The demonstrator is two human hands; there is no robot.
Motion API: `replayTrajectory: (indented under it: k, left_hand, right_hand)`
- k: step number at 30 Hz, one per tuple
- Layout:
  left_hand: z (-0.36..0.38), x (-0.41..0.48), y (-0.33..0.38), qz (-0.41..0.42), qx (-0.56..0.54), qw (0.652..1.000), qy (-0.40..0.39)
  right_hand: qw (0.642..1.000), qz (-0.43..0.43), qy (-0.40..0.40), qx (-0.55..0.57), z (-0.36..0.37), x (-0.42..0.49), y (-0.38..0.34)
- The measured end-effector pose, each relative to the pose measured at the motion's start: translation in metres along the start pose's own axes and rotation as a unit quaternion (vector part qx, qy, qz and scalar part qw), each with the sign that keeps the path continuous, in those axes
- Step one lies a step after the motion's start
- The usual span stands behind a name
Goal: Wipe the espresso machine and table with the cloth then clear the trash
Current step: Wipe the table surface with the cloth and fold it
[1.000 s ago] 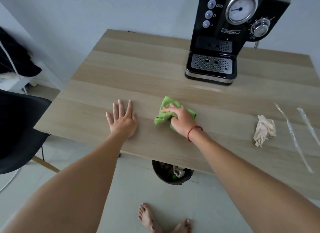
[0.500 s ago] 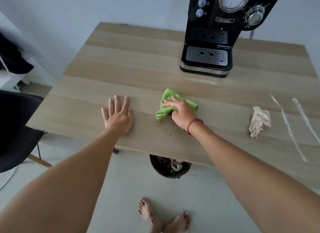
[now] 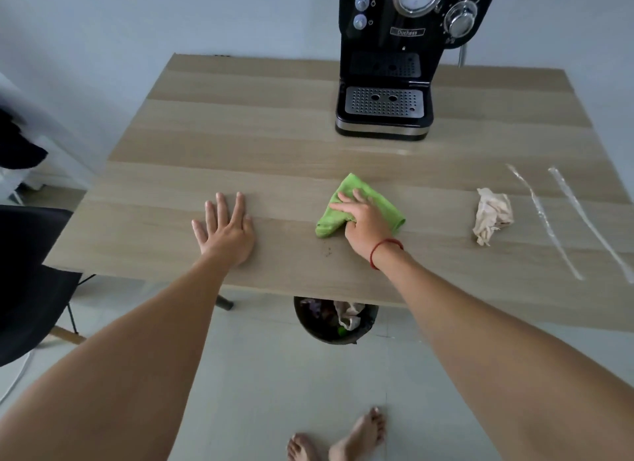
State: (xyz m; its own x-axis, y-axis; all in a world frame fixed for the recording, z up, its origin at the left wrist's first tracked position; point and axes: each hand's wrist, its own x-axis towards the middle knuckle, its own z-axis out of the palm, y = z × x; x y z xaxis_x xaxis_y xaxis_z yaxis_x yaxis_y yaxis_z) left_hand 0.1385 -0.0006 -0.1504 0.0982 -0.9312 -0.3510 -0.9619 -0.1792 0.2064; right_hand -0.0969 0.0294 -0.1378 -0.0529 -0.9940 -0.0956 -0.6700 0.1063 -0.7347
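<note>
My right hand presses a crumpled green cloth onto the wooden table, near its front middle. A few dark crumbs lie just in front of the cloth. My left hand rests flat on the table to the left, fingers spread, holding nothing. The black espresso machine stands at the back of the table, well beyond the cloth. A crumpled beige tissue lies to the right, with two long clear plastic strips beyond it.
A black trash bin with rubbish inside sits on the floor under the table's front edge. A black chair stands at the left. My bare feet are on the grey floor. A wall runs behind the table.
My right hand has slid the green cloth a little to the right across the table. My left hand stays flat in place. The view has shifted slightly.
</note>
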Motion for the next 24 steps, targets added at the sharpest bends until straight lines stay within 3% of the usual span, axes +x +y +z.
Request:
replayTrajectory:
  k: [5,10,12,15,18,24]
  left_hand:
    - [0.01,-0.033,0.004,0.022,-0.001,0.999,-0.03]
    - [0.011,-0.043,0.003,0.031,-0.007,0.999,-0.044]
    - [0.011,-0.042,0.004,0.036,-0.006,0.998,-0.043]
    - [0.011,-0.042,0.003,0.036,-0.01,0.998,-0.049]
    - [0.007,-0.04,0.001,0.052,-0.019,0.997,-0.058]
    - [0.002,-0.046,-0.018,0.092,-0.049,0.994,-0.037]
  right_hand:
    - [0.999,0.0,-0.037,0.009,0.019,-0.04,-0.01]
    - [0.985,0.065,0.089,0.135,0.024,-0.051,-0.03]
    - [0.987,0.061,0.104,0.11,0.018,-0.036,-0.039]
    - [1.0,0.028,-0.007,0.012,0.022,-0.024,-0.051]
    - [0.984,-0.019,-0.144,-0.103,0.034,-0.031,-0.055]
    - [0.978,-0.014,-0.184,-0.093,0.021,-0.068,-0.042]
